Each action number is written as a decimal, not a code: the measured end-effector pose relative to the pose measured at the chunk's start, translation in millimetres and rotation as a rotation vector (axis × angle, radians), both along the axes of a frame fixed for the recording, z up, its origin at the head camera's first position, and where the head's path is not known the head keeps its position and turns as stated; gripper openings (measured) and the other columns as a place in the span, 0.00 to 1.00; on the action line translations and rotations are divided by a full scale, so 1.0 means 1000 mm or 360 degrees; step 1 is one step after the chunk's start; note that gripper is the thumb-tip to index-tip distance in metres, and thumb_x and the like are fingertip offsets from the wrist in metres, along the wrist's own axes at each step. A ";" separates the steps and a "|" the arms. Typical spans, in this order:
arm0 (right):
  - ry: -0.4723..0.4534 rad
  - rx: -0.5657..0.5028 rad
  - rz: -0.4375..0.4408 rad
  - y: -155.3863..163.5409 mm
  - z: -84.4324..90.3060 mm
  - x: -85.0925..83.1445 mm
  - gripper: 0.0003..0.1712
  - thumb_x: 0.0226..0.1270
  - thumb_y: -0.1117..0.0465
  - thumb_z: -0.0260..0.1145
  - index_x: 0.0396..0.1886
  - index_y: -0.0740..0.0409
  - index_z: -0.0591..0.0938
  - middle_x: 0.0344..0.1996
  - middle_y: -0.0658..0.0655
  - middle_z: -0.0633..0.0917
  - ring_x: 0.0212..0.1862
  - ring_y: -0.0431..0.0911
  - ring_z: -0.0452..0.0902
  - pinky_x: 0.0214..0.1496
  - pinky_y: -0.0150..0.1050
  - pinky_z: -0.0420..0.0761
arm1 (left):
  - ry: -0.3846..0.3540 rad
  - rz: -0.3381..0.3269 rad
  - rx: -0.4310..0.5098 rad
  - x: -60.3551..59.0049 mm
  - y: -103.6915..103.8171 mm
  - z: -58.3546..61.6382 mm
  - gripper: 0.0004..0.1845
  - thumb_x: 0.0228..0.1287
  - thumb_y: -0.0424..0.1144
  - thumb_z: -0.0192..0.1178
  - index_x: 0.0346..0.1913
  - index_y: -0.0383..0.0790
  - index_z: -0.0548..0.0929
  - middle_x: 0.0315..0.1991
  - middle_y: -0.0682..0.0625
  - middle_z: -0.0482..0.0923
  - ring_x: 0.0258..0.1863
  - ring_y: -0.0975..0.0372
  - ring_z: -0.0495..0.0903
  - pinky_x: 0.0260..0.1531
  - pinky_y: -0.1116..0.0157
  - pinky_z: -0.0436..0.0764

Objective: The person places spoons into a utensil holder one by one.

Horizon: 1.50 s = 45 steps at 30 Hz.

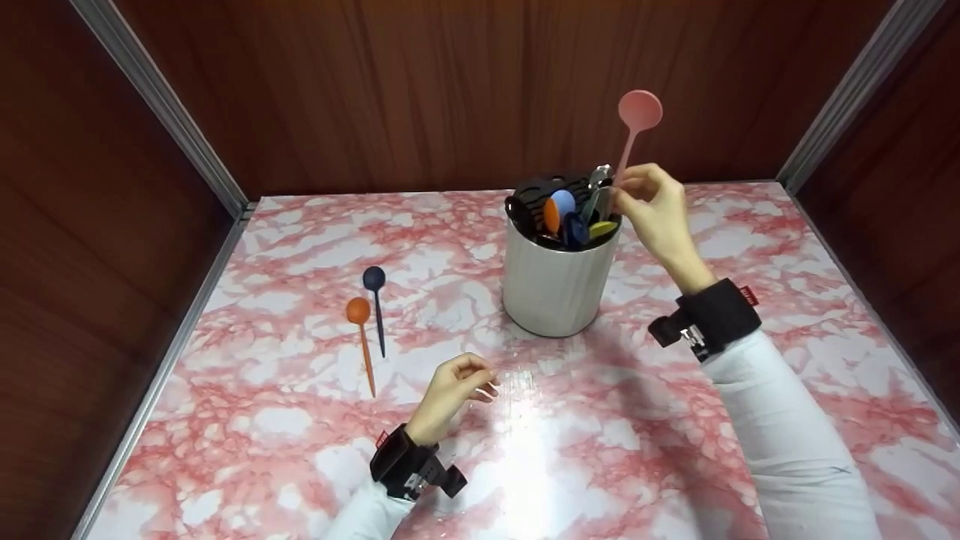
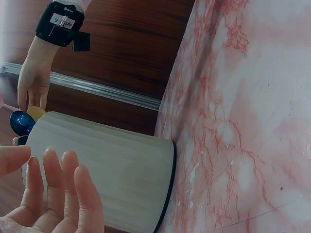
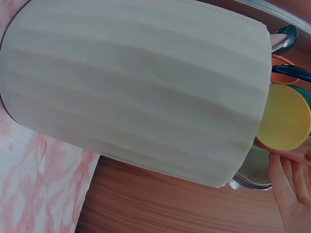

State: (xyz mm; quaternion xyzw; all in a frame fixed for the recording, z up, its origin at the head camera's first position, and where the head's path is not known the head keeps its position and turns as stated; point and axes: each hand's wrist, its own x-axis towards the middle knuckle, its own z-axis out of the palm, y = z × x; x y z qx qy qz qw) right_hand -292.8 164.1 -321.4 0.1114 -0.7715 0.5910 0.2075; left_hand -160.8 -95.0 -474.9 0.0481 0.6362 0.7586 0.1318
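My right hand (image 1: 661, 214) pinches the handle of a pink spoon (image 1: 640, 111) at the right rim of a pale ribbed utensil crock (image 1: 555, 292). The spoon's round bowl points up, while the lower end of its handle is hidden among the other utensils. In the right wrist view, fingertips (image 3: 279, 170) lie against the pink handle beside a round yellow spoon (image 3: 284, 119). Low over the table in front of the crock, my left hand (image 1: 456, 382) holds nothing, its fingers loosely bent.
Black, blue, orange and clear utensils crowd the crock. On the marbled table to the left lie a dark navy spoon (image 1: 374, 279) and an orange spoon (image 1: 358, 310), side by side. Brown wood-grain panels (image 1: 420, 97) enclose the back and sides.
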 end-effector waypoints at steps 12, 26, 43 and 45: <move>-0.0014 0.0137 -0.0087 0.002 -0.014 -0.001 0.10 0.56 0.73 0.61 0.38 0.74 0.77 0.22 0.31 0.77 0.29 0.26 0.74 0.34 0.19 0.74 | -0.0023 0.0012 0.0007 0.001 0.001 -0.002 0.08 0.61 0.30 0.55 0.39 0.25 0.75 0.27 0.54 0.79 0.29 0.61 0.79 0.32 0.67 0.81; -0.0037 0.0117 -0.0053 0.003 -0.019 0.000 0.09 0.55 0.73 0.61 0.37 0.74 0.79 0.23 0.35 0.78 0.29 0.26 0.75 0.34 0.19 0.75 | -0.0018 0.0013 0.0013 0.000 0.000 -0.002 0.07 0.60 0.30 0.55 0.38 0.27 0.75 0.27 0.52 0.79 0.29 0.61 0.80 0.32 0.68 0.81; -0.0128 0.0087 0.0014 0.015 -0.015 0.013 0.13 0.57 0.71 0.62 0.41 0.77 0.80 0.21 0.32 0.79 0.27 0.26 0.76 0.33 0.18 0.76 | -0.0001 0.0016 -0.0046 -0.003 -0.006 -0.004 0.10 0.62 0.30 0.53 0.40 0.22 0.72 0.29 0.50 0.79 0.30 0.59 0.80 0.36 0.60 0.82; -0.0124 0.0053 0.0035 0.015 -0.011 0.019 0.13 0.58 0.72 0.61 0.40 0.79 0.79 0.21 0.34 0.80 0.27 0.27 0.77 0.33 0.19 0.77 | 0.0005 0.0014 -0.0062 -0.004 -0.006 -0.004 0.11 0.62 0.30 0.52 0.41 0.20 0.72 0.29 0.50 0.79 0.30 0.59 0.80 0.36 0.60 0.82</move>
